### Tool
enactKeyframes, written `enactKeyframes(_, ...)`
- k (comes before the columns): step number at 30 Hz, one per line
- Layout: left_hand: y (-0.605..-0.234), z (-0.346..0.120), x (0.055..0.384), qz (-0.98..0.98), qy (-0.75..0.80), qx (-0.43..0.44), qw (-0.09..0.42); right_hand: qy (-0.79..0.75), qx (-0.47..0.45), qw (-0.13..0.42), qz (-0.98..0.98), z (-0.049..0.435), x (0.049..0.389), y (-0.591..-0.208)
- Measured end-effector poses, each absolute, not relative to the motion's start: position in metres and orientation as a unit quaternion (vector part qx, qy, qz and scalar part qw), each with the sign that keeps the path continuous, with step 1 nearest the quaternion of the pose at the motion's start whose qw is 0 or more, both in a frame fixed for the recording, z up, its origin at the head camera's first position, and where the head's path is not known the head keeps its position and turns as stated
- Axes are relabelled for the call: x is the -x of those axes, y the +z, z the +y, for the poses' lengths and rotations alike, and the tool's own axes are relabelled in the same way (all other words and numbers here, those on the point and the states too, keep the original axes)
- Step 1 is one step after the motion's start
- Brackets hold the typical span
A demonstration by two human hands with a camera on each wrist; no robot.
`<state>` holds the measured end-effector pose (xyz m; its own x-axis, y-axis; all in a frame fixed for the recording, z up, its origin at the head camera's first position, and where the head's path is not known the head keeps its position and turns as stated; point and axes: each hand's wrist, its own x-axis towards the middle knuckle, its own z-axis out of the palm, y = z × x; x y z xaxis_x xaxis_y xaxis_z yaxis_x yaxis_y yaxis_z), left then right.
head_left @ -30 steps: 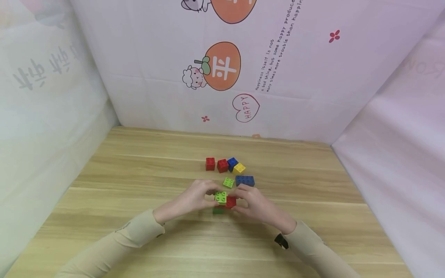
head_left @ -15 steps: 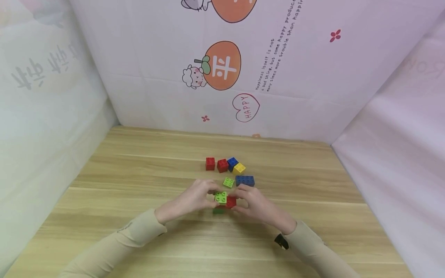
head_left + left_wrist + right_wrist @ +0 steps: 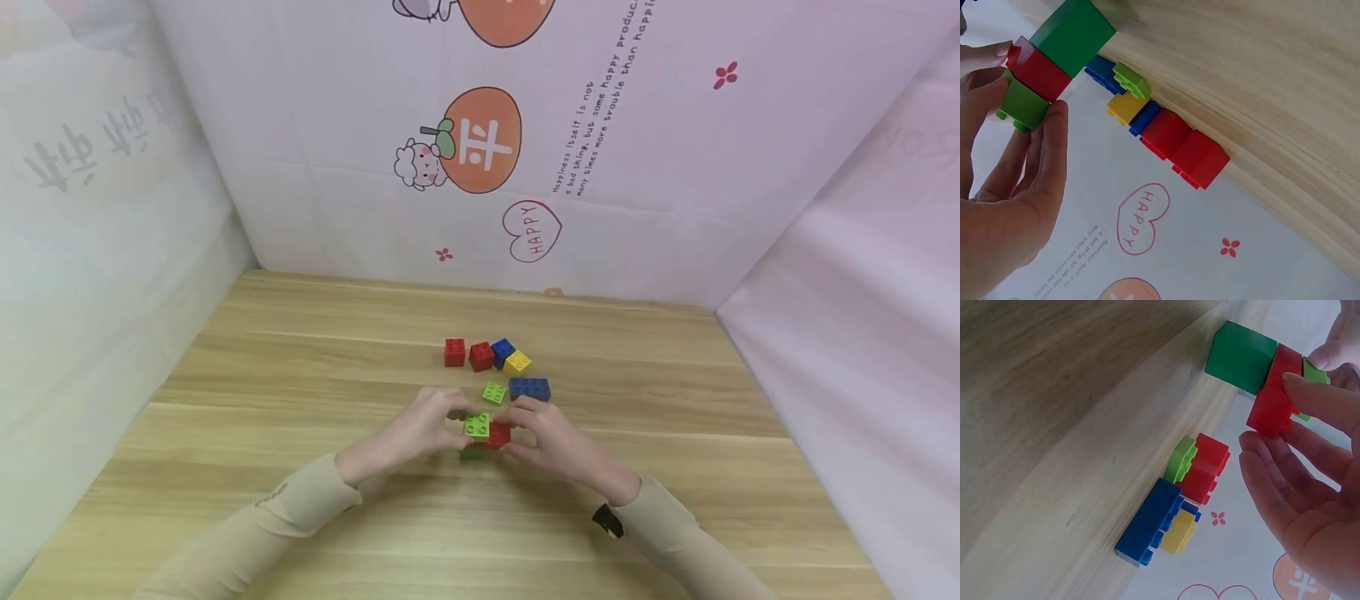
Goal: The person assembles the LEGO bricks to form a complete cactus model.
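A small stack stands at the middle of the table, in front of the person. Its base is a dark green block (image 3: pixel 1241 357), with a longer red brick (image 3: pixel 1274 394) above it and a light green brick (image 3: pixel 477 425) on top. The left hand (image 3: pixel 422 423) pinches the light green brick between thumb and fingers. From the other side, the right hand (image 3: pixel 558 443) grips the red brick's right end, its thumb pressed on the near face. In the head view the hands hide much of the red brick, and only a strip of the green block shows.
Just beyond the hands lie a flat light green brick (image 3: pixel 493 392) and a long blue brick (image 3: pixel 529 389). Farther back sit two red bricks (image 3: pixel 454 352), a small blue brick (image 3: pixel 502 352) and a yellow brick (image 3: pixel 517 362). Cloth walls (image 3: pixel 337 208) enclose the wooden table (image 3: pixel 300 333).
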<state>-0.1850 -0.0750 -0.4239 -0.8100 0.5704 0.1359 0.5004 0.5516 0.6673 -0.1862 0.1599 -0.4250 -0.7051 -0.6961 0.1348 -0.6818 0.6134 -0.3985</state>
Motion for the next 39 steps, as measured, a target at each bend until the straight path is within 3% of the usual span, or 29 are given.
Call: enactKeyframes(39, -0.4298, -0.0772, 0.1825, 0.880, 0.365, -0.301, 0.038, -0.218, 0.385, 0.008, 0.897, 0.1619, 0.1892, -0.4304)
